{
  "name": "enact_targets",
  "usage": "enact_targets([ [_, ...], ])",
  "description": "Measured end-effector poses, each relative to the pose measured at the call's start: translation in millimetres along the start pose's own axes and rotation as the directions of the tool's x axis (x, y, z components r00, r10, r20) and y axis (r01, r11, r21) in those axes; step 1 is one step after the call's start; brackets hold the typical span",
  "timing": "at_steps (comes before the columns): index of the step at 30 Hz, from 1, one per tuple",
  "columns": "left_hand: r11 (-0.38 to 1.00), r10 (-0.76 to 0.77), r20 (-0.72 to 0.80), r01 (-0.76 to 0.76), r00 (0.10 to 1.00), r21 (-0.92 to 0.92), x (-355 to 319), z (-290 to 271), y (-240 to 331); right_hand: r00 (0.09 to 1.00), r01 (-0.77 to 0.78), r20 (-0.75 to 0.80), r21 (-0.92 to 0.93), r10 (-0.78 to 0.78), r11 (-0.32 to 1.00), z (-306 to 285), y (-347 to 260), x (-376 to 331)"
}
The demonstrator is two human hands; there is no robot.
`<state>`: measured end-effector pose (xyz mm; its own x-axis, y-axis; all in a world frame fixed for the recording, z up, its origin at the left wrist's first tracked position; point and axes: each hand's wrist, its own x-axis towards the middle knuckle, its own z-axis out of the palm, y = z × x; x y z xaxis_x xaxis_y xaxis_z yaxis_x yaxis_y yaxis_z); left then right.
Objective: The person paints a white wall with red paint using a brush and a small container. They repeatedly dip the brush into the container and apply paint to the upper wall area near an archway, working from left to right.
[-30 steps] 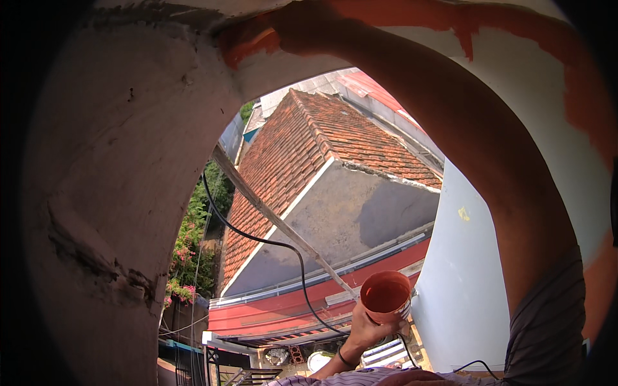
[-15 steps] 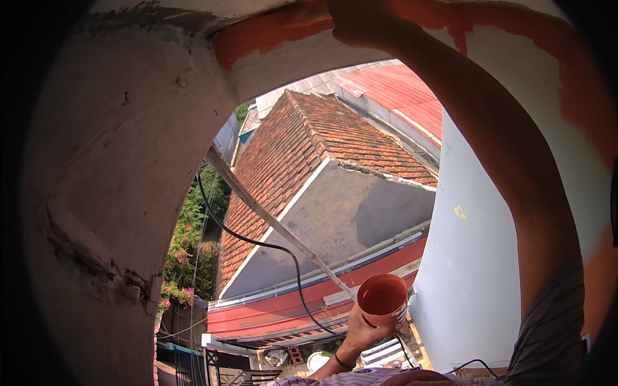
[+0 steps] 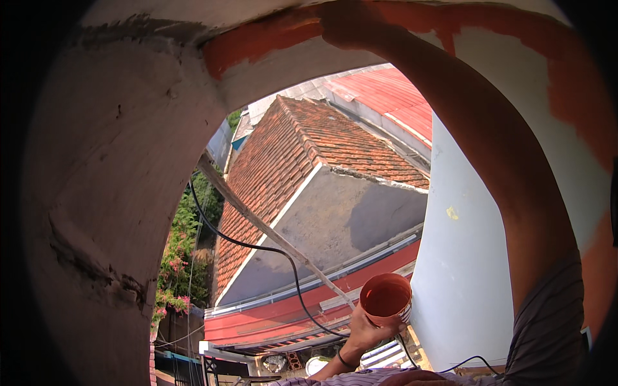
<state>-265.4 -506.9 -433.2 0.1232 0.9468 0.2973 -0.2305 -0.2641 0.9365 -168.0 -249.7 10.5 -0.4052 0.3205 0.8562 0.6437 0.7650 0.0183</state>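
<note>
- Holding a reddish cup [image 3: 386, 283] in the left hand [image 3: 368, 332], clamped around its near side, open top tipped up toward the camera.
- In the cup: red-orange paint [image 3: 385, 306], sitting below the rim, with the same colour smeared around the inner wall. Can't tell the depth.
- Pale markings on the cup's outside, just right of the left hand's fingers.
- Far below, left of the left hand: a round white thing [image 3: 315, 365], partly hidden behind the forearm. Can't make out the contents.
- Reaching way up with the right hand [image 3: 347, 27], well apart from the left and high above the cup, up at an orange-red painted band [image 3: 264, 38]. Too dark to tell the grip there, or anything inside it.
- Band spread out both sides of the right hand, ragged along the lower edge, with a drip [image 3: 447, 42] just to the right.
- Out past and between both hands: a tiled roof [image 3: 277, 148], plus a wooden pole [image 3: 232, 194] slanting down toward the cup.
- Also a black cable [image 3: 257, 246], curving down behind the left hand.
- Right of the cup, below the right forearm: a pale bluish wall [image 3: 460, 270].
</note>
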Motion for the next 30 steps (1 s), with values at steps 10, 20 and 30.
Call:
enact_targets([
  [10, 0.998, -0.055, 0.001, 0.055, 0.998, 0.020, -4.9, -5.0, 0.5, 0.974, -0.208, 0.023, -0.324, 0.227, 0.923, -17.0, 49.4, -35.2],
  [20, 0.999, -0.027, -0.003, 0.027, 1.000, 0.033, -2.6, 3.3, 0.1, 0.993, -0.039, -0.118, -0.340, -0.001, 0.940, 29.8, 103.1, -8.1],
  [30, 0.998, -0.050, -0.022, 0.051, 0.999, 0.043, -10.0, -10.8, -6.0, 0.963, -0.246, -0.067, -0.613, 0.260, 0.751, -29.8, 178.1, -65.6],
])
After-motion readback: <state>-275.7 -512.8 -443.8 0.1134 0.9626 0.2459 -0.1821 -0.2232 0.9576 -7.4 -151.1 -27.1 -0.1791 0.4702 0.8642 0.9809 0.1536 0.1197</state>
